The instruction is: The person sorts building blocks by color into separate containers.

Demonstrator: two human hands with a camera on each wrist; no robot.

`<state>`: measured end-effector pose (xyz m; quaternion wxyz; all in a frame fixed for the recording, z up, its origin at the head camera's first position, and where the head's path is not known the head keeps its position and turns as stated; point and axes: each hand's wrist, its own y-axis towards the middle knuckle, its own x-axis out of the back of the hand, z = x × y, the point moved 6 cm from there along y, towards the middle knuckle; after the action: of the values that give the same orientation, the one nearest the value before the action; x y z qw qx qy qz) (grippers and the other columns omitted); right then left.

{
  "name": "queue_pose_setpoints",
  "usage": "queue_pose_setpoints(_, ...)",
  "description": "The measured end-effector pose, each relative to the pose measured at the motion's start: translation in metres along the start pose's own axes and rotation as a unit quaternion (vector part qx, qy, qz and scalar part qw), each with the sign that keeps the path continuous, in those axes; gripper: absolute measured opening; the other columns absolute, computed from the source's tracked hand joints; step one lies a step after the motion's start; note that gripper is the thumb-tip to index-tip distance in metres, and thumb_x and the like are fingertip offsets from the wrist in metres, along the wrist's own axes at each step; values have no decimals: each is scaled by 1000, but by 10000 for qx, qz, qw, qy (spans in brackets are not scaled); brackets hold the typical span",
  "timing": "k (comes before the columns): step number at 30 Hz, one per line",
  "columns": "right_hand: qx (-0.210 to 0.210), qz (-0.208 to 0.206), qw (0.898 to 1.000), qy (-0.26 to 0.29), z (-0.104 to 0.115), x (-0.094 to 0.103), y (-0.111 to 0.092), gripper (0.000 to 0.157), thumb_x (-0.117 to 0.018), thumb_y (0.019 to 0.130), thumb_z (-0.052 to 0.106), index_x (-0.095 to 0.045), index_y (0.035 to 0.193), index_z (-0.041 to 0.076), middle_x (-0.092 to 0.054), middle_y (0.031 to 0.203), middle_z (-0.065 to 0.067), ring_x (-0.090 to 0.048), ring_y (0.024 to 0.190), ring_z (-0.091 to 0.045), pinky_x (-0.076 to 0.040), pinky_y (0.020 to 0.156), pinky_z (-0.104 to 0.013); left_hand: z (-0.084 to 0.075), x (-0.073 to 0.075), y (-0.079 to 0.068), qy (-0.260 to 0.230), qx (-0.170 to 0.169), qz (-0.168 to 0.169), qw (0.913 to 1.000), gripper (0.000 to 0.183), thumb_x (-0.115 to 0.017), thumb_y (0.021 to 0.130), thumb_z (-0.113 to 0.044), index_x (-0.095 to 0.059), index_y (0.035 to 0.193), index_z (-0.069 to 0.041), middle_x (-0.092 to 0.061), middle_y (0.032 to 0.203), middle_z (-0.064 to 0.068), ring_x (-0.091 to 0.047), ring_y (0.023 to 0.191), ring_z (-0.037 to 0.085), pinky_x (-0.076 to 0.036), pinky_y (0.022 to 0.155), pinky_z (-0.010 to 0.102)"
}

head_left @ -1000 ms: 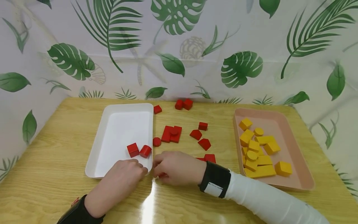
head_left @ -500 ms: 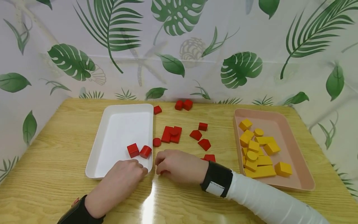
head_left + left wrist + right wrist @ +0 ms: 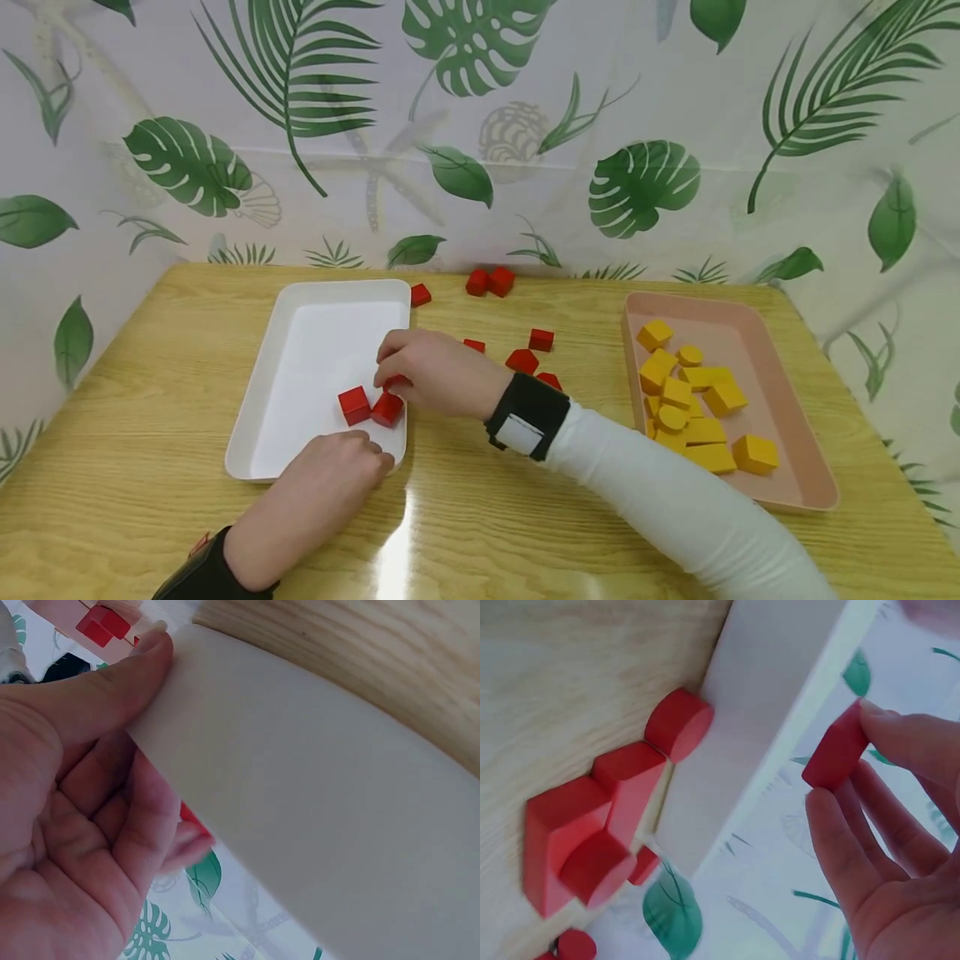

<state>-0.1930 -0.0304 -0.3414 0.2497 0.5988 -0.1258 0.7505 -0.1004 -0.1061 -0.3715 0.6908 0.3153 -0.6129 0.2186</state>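
Note:
My left hand (image 3: 330,479) grips the near right corner of the white tray (image 3: 322,342). In the left wrist view its thumb lies on the tray's outer wall (image 3: 300,780), with the other fingers curled over the rim. Above the tray's right rim, my right hand (image 3: 442,375) pinches a small red block (image 3: 838,750) between thumb and fingers. A red cube (image 3: 355,405) and a red cylinder (image 3: 387,410) lie in the tray, just below that hand.
Right of the tray, red flat blocks and a red disc (image 3: 679,724) lie on the table, largely behind my right hand in the head view. More red blocks (image 3: 522,362) lie farther right and at the back (image 3: 501,282). A pink tray (image 3: 802,417) holds several yellow blocks (image 3: 724,398).
My right hand has risen from the table beside the tray and moved left and away, over the tray's right rim, carrying the red block. The left hand stays at the tray's corner.

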Motion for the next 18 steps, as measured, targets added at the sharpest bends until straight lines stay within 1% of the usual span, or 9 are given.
queue_pose_setpoints(4,-329,237,9992,-70,-8,-16,23,21,-62,85,20,-70,104,22,-54,99,7,-47,88,-6,-36,79,-13,-1,-1,1,8,-36,1,10000,29,-57,66,8,-51,60,-20,-32,52,-10,-38,51,10,-32,43,24)
queue_pose_setpoints(8,-559,414,9975,-127,-13,-32,38,22,-61,85,20,-69,105,22,-51,95,8,-46,83,-5,-37,71,-12,-3,-2,1,64,-39,6,10000,28,-58,66,8,-52,61,-19,-33,52,-9,-40,51,10,-33,42,25)
queue_pose_setpoints(11,-663,527,9961,-251,-16,-42,45,22,-61,84,20,-69,104,22,-50,91,8,-46,80,-6,-37,66,-13,-3,-1,0,82,-43,-57,9999,29,-57,65,9,-51,59,-19,-33,52,-9,-40,50,10,-34,42,26)
queue_pose_setpoints(14,-714,670,9946,-358,-19,-50,49,21,-61,83,19,-69,102,23,-49,87,8,-46,77,-7,-37,64,-14,-3,-1,0,98,-15,-90,9999,30,-56,65,9,-49,59,-20,-31,51,-10,-38,50,9,-33,42,25)
queue_pose_setpoints(18,-763,768,9934,-382,-20,-55,51,20,-63,82,18,-68,101,23,-49,85,8,-46,76,-7,-37,64,-14,-2,0,-1,137,47,-75,9999,31,-54,64,10,-49,58,-20,-30,51,-11,-38,50,9,-32,42,25)
